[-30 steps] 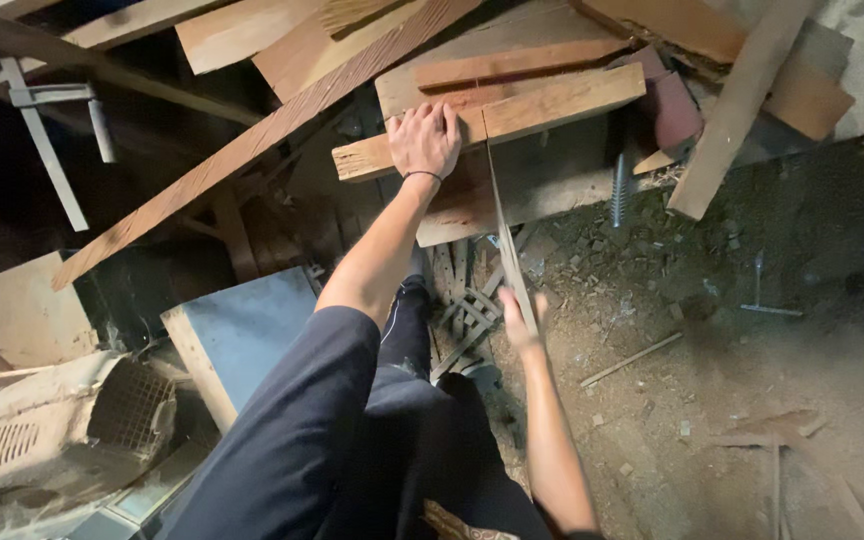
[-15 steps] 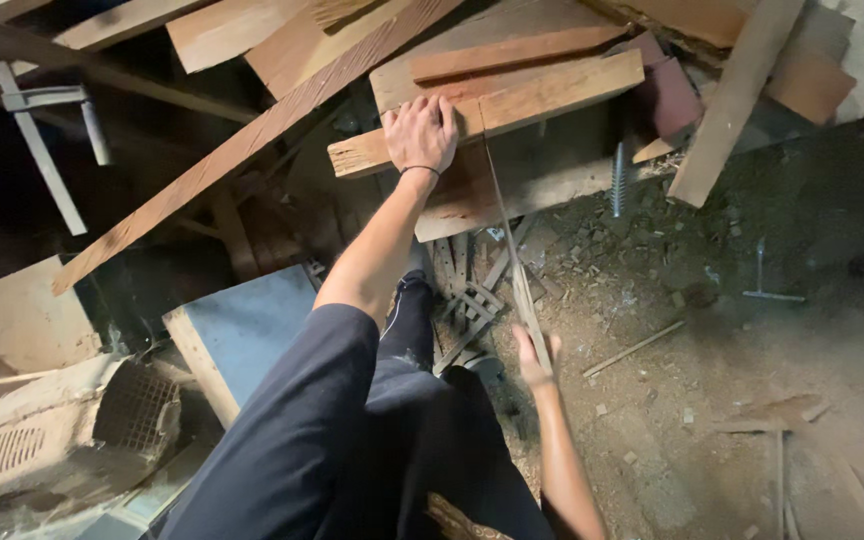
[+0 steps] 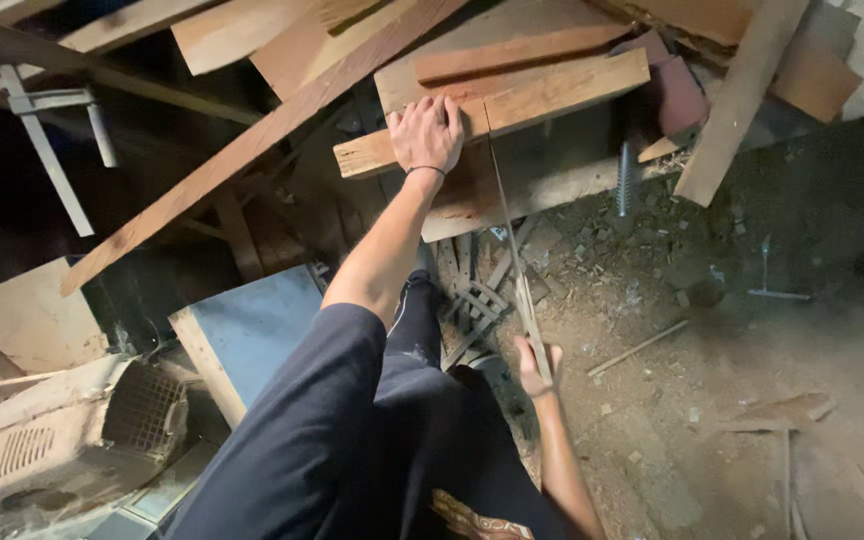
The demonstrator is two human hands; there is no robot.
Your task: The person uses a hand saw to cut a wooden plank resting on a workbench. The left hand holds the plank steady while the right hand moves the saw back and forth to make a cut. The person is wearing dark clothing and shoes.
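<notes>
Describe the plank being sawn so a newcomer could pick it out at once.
Find the pile of boards at top centre. The plank lies across it, pale, pinned by the left hand. Unlike its neighbours, the saw held by the right hand cuts into its edge.

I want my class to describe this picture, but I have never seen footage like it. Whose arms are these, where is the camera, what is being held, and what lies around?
The camera sits on a person's head and looks down, so both arms are that person's own. The left hand presses flat on a pale wooden plank that lies across a stack of boards. The right hand, lower down, grips the handle of a hand saw, whose thin blade reaches up to the plank's edge beside the left hand. Below is a dirt floor strewn with wood scraps. To the left lie a blue panel and a dusty grey plastic casing with grilles. A long slat leans diagonally across the pile.
</notes>
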